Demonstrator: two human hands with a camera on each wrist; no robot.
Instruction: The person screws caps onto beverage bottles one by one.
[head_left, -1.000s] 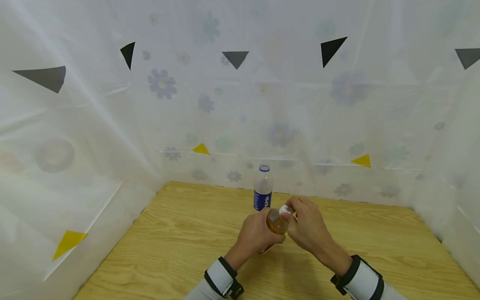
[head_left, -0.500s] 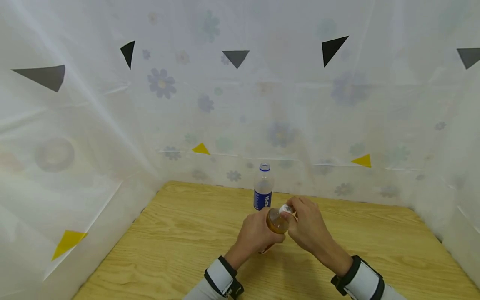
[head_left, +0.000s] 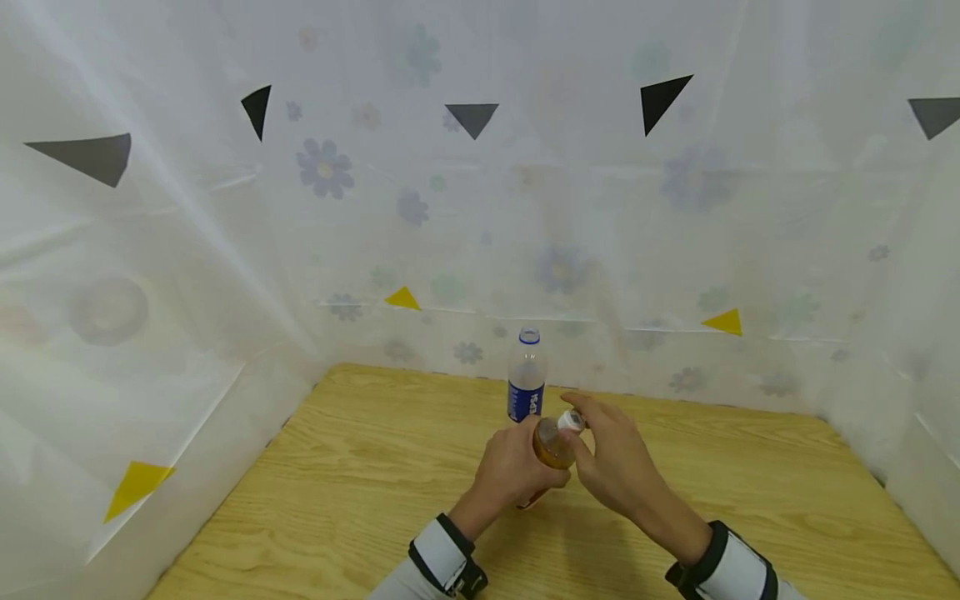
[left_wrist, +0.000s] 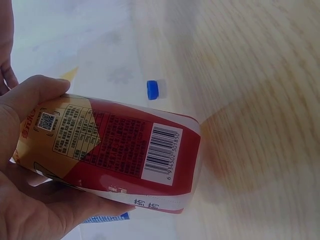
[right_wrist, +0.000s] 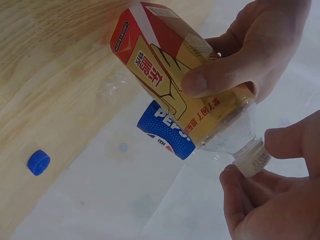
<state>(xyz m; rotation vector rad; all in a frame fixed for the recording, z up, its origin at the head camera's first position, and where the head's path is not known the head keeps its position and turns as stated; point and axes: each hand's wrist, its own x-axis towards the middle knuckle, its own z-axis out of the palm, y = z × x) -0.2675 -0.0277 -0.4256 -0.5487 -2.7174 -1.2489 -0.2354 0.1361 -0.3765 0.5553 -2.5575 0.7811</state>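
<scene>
My left hand [head_left: 517, 462] grips a drink bottle with a red and yellow label [left_wrist: 115, 145], thumb on one side and fingers round the other. The bottle is tilted, its neck toward my right hand [head_left: 618, 462]. A white cap [right_wrist: 252, 159] sits on the neck, between the thumb and fingertips of my right hand. In the head view the right index finger is raised off the cap. Behind the left hand an uncapped clear Pepsi bottle [head_left: 527, 375] with a blue label stands upright, its lower part hidden.
A blue bottle cap [right_wrist: 38, 162] lies on the wooden table [head_left: 360, 467], away from the Pepsi bottle. White sheeting [head_left: 480, 217] with flower prints and black and yellow triangles encloses the table at the back and sides.
The right index finger has lifted off the white cap and the right hand's grasp has loosened slightly. The left hand and the tilted bottle stay in place.
</scene>
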